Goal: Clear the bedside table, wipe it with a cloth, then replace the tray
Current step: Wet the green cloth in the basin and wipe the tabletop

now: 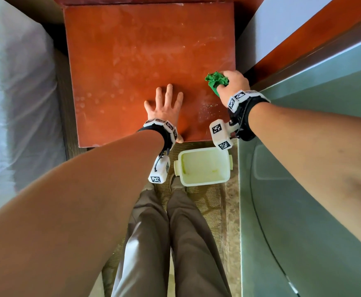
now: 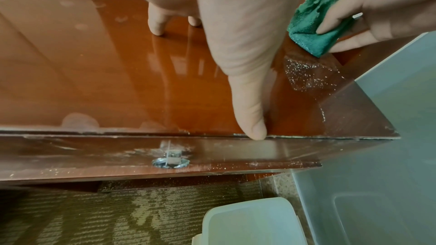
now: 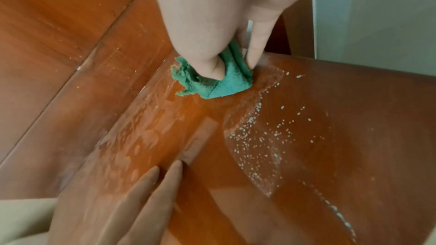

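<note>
The reddish-brown bedside table [image 1: 132, 50] has a bare top with smears and pale specks. My right hand [image 1: 233, 84] grips a bunched green cloth [image 1: 216, 80] and presses it on the top near the right edge; the cloth [image 3: 219, 83] shows under thumb and fingers, and again as the cloth [image 2: 313, 33] in the left wrist view. My left hand [image 1: 166, 103] lies flat on the top near the front edge, fingers spread, with the thumb [image 2: 250, 111] at the front lip. A white plastic tray [image 1: 203, 166] sits on the floor below the table front.
A bed with white covers [image 1: 14, 93] stands on the left. A pale green cabinet surface [image 1: 314, 168] runs along the right. Patterned carpet [image 2: 94, 211] lies below, with my legs [image 1: 164, 243] on it. A metal drawer knob [image 2: 169, 161] sticks out of the table front.
</note>
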Demonstrator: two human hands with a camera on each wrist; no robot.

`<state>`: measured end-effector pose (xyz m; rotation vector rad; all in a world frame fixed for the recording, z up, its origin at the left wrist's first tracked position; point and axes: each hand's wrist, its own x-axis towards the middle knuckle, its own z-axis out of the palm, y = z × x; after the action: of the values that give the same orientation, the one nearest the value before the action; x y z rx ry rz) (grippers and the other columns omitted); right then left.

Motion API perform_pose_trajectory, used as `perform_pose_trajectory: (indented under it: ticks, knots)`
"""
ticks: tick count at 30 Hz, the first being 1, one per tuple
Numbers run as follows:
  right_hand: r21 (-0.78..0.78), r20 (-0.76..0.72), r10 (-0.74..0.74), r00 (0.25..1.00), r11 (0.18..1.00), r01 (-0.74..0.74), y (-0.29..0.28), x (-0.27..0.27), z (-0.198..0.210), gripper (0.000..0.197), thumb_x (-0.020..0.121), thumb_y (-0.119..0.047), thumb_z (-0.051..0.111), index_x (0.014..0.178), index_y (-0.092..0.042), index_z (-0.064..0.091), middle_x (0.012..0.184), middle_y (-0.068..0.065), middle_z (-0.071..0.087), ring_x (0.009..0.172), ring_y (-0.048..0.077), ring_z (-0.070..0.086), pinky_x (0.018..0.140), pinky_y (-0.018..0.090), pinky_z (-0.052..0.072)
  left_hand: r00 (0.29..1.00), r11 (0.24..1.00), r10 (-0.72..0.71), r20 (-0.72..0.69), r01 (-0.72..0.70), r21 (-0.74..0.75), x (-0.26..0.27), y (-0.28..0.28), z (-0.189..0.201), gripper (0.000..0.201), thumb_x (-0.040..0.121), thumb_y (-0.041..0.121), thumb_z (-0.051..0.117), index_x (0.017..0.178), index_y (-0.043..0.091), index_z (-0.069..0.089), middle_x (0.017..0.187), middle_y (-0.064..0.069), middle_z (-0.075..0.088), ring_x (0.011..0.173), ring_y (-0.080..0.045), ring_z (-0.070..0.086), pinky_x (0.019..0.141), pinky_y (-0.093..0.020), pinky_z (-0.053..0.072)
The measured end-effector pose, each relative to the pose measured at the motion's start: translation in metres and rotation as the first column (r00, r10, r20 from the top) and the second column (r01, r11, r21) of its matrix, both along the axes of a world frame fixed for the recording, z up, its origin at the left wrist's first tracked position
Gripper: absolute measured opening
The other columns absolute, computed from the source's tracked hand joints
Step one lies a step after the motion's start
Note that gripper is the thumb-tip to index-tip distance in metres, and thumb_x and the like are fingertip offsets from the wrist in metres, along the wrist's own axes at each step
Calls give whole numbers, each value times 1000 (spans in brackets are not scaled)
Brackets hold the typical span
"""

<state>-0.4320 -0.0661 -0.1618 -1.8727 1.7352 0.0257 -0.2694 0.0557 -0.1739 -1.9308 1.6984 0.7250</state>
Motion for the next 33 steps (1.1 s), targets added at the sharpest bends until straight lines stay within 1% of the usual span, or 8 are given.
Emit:
perform_pose_trajectory:
  ticks: [4, 9, 16, 19, 22, 25, 29, 33]
  knots:
    - [34, -12, 216, 976, 976, -216, 3, 3, -4, 42, 87, -11, 52, 126, -21, 63, 131, 0, 56, 116, 25, 56, 100, 34, 46, 1000, 1000, 6, 14, -6, 11, -1, -2, 1, 152, 45, 64, 88, 155, 25, -10, 160, -10, -22, 148, -39, -10, 110, -67, 20]
    - [54, 14, 505, 863, 862, -505, 30, -3, -2, 43, 78, -6, 58, 107, -34, 71, 116, -13, 64, 99, 20, 63, 83, 30, 52, 1000, 1000, 24, 19, -24, 15, -3, -2, 2, 153, 44, 63, 88, 154, 26, -11, 160, -9, -22, 147, -39, -11, 110, -67, 21]
    - [210, -61, 724, 687, 682, -701, 62, -17, 0, 45, 83, -5, 57, 109, -39, 69, 124, -17, 58, 109, 19, 56, 87, 36, 52, 1000, 999, 28, 14, -29, 19, -3, -4, 4, 153, 44, 64, 88, 154, 27, -11, 160, -8, -22, 148, -38, -12, 111, -66, 20]
    - [194, 3, 599, 801, 785, -588, 63, -20, 0, 42, 78, -6, 57, 103, -36, 72, 115, -13, 64, 103, 19, 62, 86, 32, 52, 1000, 999, 25, 11, -26, 23, -2, -3, 3, 153, 45, 64, 88, 154, 27, -12, 160, -8, -23, 148, -38, -12, 112, -66, 19]
    - [1, 77, 277, 958, 961, -278, 47, -24, 1, 39, 78, -3, 54, 102, -27, 73, 110, -6, 68, 99, 18, 63, 85, 23, 49, 1000, 999, 21, 8, -21, 25, -2, -3, 2, 152, 46, 64, 87, 154, 27, -13, 160, -8, -24, 148, -38, -13, 112, -66, 19]
    - [-96, 75, 88, 993, 992, -81, 17, -26, 3, 38, 84, -4, 52, 115, -18, 69, 118, 4, 64, 109, 23, 60, 94, 27, 47, 1000, 1000, 23, 3, -23, 14, -1, -2, 2, 151, 46, 63, 88, 154, 27, -11, 160, -7, -23, 148, -37, -12, 112, -66, 20]
    - [-72, 10, 55, 998, 996, -54, -11, -26, -3, 43, 86, -6, 48, 123, -21, 65, 123, 5, 60, 115, 26, 57, 97, 30, 45, 1000, 1000, 23, 0, -23, 5, -1, -2, 0, 151, 45, 63, 88, 154, 28, -10, 160, -7, -22, 148, -37, -12, 112, -66, 19]
    - [-50, 5, 165, 986, 985, -164, 0, -28, -8, 45, 82, -3, 49, 118, -23, 67, 124, 0, 61, 110, 23, 59, 95, 28, 48, 1000, 1000, 27, -2, -27, 8, -2, -2, 0, 153, 43, 63, 89, 154, 28, -10, 161, -6, -21, 148, -37, -12, 112, -66, 19]
